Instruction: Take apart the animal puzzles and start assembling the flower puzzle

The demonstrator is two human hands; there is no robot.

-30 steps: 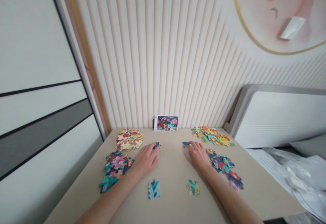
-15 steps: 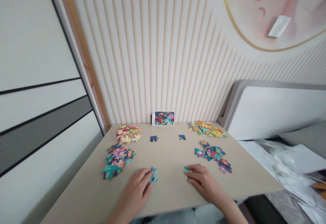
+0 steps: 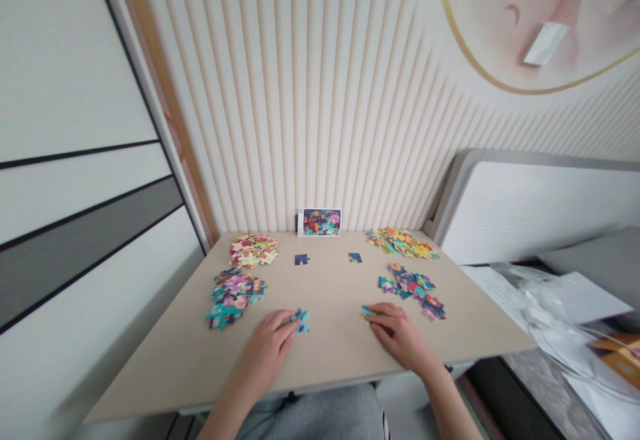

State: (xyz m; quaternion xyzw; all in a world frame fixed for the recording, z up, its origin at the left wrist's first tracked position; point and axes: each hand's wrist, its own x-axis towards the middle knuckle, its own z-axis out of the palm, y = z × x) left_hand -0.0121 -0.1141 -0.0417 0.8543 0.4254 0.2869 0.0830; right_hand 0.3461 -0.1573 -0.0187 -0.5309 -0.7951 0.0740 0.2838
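My left hand [image 3: 273, 341] rests on the table, its fingers closed on the edge of a teal puzzle piece [image 3: 303, 322] with dark spots. Across from it, my right hand [image 3: 399, 333] has its fingers closed over another puzzle piece [image 3: 367, 311], teal and pale, mostly hidden under the fingertips. Between the hands lies bare tabletop. Two dark blue puzzle pieces lie apart farther back, a left one [image 3: 301, 260] and a right one [image 3: 355, 258].
On the table [image 3: 325, 360], loose pieces form a red-cream pile [image 3: 253, 250], a teal-purple pile [image 3: 234, 297], a yellow pile [image 3: 403, 243] and a dark mixed pile [image 3: 413, 288]. A picture card [image 3: 320, 222] leans on the ribbed wall. Plastic bags [image 3: 543, 303] lie beyond the right edge.
The view has tilted down a little, so the table sits higher and my lap shows more. Both hands stay at the same pieces, with slightly more of the left piece uncovered.
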